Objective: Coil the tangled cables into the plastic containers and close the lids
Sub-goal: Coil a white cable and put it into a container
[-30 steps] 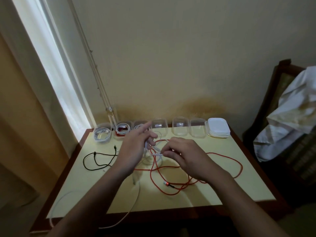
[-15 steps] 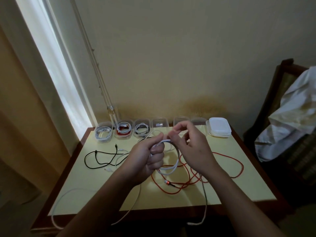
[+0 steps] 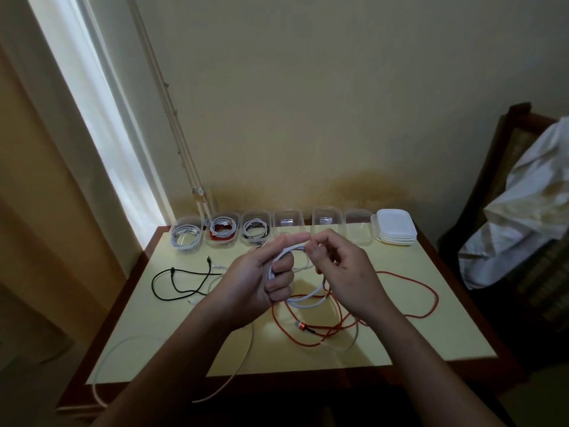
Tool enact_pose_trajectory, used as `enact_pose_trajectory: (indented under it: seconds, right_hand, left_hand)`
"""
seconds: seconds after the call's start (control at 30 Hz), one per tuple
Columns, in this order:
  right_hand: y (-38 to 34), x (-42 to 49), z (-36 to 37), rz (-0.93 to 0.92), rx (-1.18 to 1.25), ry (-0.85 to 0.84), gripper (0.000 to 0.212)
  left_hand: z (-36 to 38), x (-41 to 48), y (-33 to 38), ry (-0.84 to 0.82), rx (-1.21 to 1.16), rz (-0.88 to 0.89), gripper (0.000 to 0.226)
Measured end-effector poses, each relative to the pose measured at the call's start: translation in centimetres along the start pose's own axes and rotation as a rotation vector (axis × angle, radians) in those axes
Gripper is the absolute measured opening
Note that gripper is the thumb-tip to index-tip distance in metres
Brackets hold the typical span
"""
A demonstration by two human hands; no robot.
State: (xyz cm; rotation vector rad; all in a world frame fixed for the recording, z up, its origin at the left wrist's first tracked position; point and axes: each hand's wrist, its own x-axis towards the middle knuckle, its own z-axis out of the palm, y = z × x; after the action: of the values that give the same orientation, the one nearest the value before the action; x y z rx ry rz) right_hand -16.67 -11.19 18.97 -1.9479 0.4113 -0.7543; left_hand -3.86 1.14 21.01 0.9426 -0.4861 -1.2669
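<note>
My left hand (image 3: 261, 274) grips a white cable (image 3: 304, 298) that is wound into loops above the middle of the table. My right hand (image 3: 345, 272) pinches the same cable at the top of the loop. Its loose tail runs down over the front edge. A red cable (image 3: 409, 274) sprawls on the table under and right of my hands. A black cable (image 3: 178, 280) lies at the left. Along the back edge stand several clear plastic containers: three at the left (image 3: 186, 238) hold coiled cables, three further right (image 3: 327, 217) look empty.
A stack of white lids (image 3: 395, 231) sits at the back right of the yellow table (image 3: 431, 334). A second white cable (image 3: 110, 355) trails off the front left corner. A chair with white cloth (image 3: 529, 211) stands to the right; a window is at the left.
Both hands lifted the white cable off the table and wound it into loops; my right hand came up to the top of the coil.
</note>
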Motion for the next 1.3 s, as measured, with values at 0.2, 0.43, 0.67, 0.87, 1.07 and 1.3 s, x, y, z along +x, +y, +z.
enact_pose_trajectory:
  seconds: [0.2, 0.43, 0.67, 0.87, 1.07, 1.3]
  right_hand:
    - [0.0, 0.5, -0.7, -0.041, -0.059, -0.069, 0.016]
    - [1.0, 0.8, -1.2, -0.025, -0.192, -0.105, 0.020]
    - [3.9, -1.1, -1.6, 0.049, -0.281, -0.106, 0.015]
    - [4.1, -1.7, -0.3, 0.114, -0.241, 0.009, 0.009]
    - [1.9, -1.6, 2.1, 0.059, -0.407, -0.329, 0.022]
    - [-0.4, -0.7, 1.6, -0.136, -0.317, -0.275, 0.024]
  left_hand:
    - [-0.2, -0.1, -0.2, 0.046, 0.114, 0.024, 0.037]
    - [-0.8, -0.5, 1.4, 0.108, -0.047, 0.049, 0.036]
    - [-3.0, -1.6, 5.0, 0.154, -0.272, 0.154, 0.031]
    - [-2.6, -1.4, 4.7, 0.216, -0.353, 0.267, 0.042]
    - [-1.0, -0.1, 1.6, 0.458, 0.301, 0.437, 0.039]
    - [-1.1, -0.4, -1.2, 0.359, 1.188, 0.355, 0.041]
